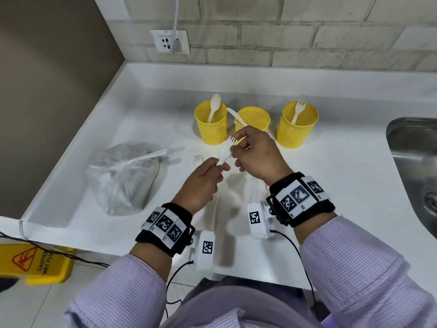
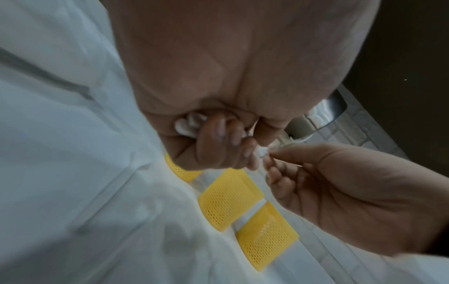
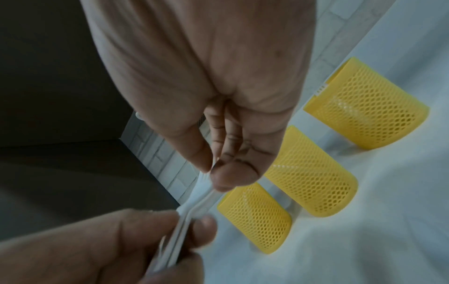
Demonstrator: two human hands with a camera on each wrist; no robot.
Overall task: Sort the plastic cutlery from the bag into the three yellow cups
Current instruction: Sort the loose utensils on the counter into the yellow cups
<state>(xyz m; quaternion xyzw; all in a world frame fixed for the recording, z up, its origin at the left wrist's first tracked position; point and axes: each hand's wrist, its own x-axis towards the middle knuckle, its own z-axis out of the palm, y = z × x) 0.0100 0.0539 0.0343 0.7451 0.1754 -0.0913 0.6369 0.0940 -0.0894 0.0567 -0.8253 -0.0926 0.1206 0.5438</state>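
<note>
counter (image 1: 331, 185) | both hands pinch fork (image 1: 227, 147) | head view only: bag (image 1: 123, 178)

bag (image 1: 123, 183) contents: clouded by plastic, pieces not tellable
sink (image 1: 416, 166): cut off by the right edge
wet-floor sign (image 1: 35, 261): cut off at the left edge
fork handle (image 1: 224, 156): lower end hidden inside left hand (image 1: 201, 183)

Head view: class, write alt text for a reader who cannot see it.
Both hands, left hand and right hand, hold a white fork over a counter. Behind stand three yellow cups holding a spoon, a knife and another fork; a bag lies left.
</note>
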